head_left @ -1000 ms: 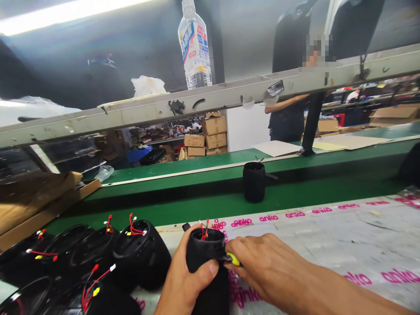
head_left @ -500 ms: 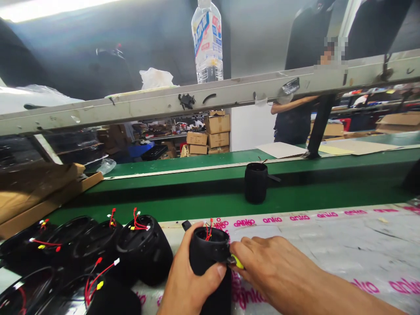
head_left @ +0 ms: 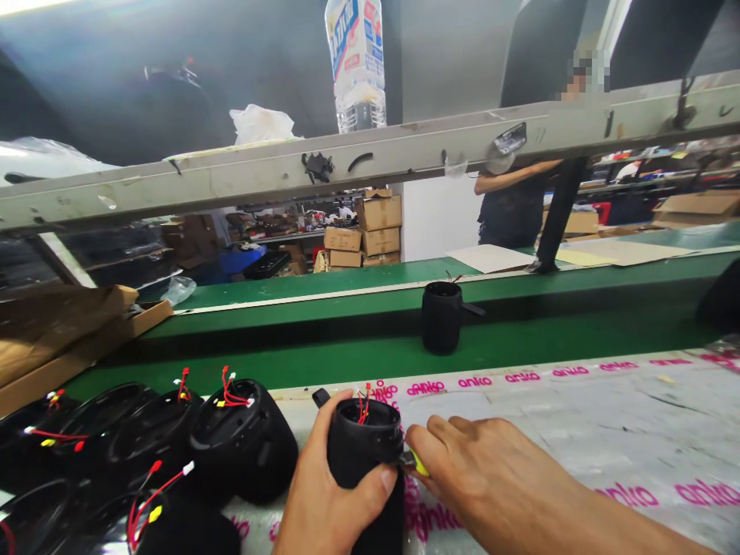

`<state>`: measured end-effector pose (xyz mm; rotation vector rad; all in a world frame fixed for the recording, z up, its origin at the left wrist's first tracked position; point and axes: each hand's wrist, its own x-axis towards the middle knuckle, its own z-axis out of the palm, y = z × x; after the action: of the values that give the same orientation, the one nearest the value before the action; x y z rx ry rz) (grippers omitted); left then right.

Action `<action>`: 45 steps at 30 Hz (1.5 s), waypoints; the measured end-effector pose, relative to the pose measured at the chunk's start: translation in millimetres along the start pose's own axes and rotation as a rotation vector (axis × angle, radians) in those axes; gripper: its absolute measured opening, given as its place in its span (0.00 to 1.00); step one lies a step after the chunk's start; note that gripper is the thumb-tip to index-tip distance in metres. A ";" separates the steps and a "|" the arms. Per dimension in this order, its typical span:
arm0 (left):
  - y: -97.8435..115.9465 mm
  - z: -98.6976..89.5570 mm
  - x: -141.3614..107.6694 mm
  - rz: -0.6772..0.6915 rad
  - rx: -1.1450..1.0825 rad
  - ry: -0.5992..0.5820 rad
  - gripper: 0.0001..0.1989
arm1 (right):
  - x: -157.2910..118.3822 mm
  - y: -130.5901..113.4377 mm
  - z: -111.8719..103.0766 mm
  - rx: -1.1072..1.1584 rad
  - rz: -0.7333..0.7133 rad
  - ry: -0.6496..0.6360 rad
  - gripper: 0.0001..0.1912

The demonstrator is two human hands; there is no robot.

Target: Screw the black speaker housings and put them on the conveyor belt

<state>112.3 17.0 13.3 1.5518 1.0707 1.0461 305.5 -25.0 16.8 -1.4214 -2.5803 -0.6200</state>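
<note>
A black cylindrical housing (head_left: 367, 439) stands upright at the bottom centre, its open top showing red wires (head_left: 364, 408). My left hand (head_left: 341, 486) is wrapped round it, thumb across the front. At its right side my right hand (head_left: 468, 462) is closed on a small yellow tool (head_left: 417, 464), whose metal end touches the housing just below the rim. A black strap loop (head_left: 320, 397) sticks out at the housing's upper left. Several similar black housings (head_left: 246, 439) with red, white and yellow connectors lie at the lower left.
Another black housing (head_left: 442, 317) stands on the green surface (head_left: 324, 347). A cardboard box (head_left: 116, 339) is at the left. A metal shelf beam (head_left: 231, 171) crosses above, bearing a plastic bottle (head_left: 357, 62). A person (head_left: 512, 204) stands beyond the bench.
The view has shifted slightly, so the surroundings appear a little further left and higher. Both hands keep their hold on the housing and tool, with almost no visible movement between them.
</note>
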 end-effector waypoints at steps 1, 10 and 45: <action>0.0 0.4 0.4 0.004 0.008 0.009 0.37 | -0.5 -0.2 1.6 0.008 0.010 0.009 0.20; -9.3 -0.1 3.0 0.017 0.033 0.045 0.38 | 0.5 -3.9 8.6 0.049 0.070 0.037 0.21; -6.2 -0.6 7.4 -0.024 0.114 0.055 0.35 | 8.0 3.1 10.6 -0.006 -0.039 0.032 0.19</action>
<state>112.7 25.2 8.3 1.6047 1.2013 1.0319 304.6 -12.9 10.5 -1.3540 -2.5891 -0.6505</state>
